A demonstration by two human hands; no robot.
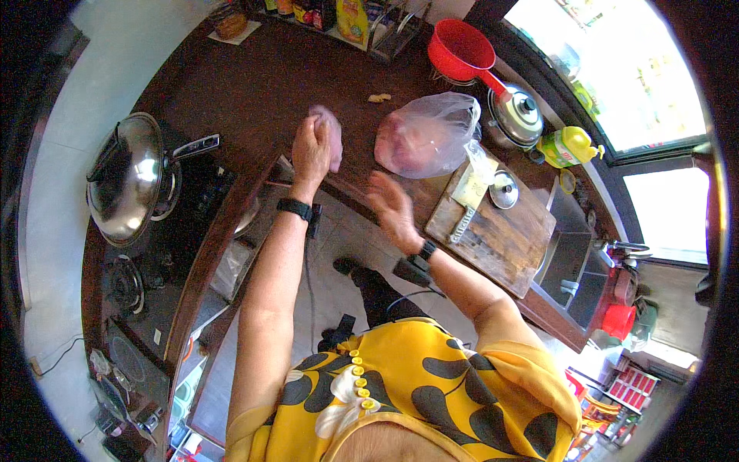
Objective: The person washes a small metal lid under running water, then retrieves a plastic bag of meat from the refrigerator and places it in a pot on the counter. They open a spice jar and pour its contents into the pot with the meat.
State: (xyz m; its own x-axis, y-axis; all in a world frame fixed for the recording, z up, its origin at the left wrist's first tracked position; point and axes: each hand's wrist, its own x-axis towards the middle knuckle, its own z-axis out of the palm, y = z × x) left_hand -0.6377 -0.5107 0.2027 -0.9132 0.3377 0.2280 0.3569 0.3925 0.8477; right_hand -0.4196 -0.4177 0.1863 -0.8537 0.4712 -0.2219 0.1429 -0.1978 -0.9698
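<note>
My left hand (pixel 312 147) grips a crumpled pinkish-purple cloth (pixel 333 138) over the front edge of the dark countertop (pixel 260 75). My right hand (pixel 392 205) is held with its palm turned inward and the fingers extended, holding nothing, near the counter's edge. Just beyond it lies a clear plastic bag (pixel 424 136) with something pink inside. A wooden cutting board (pixel 496 231) lies to the right of that hand, bearing a cleaver (pixel 470 193) and a small metal lid (pixel 503 189). A small pale yellowish piece (pixel 379 98) rests on the counter behind the bag.
A lidded wok (pixel 127 179) stands on the stove at left, its handle pointing right. At the back right are a red dipper (pixel 462 52), a lidded metal pot (pixel 515 117) and a yellow-green pump bottle (pixel 568 146). A sink (pixel 568 268) lies right of the board.
</note>
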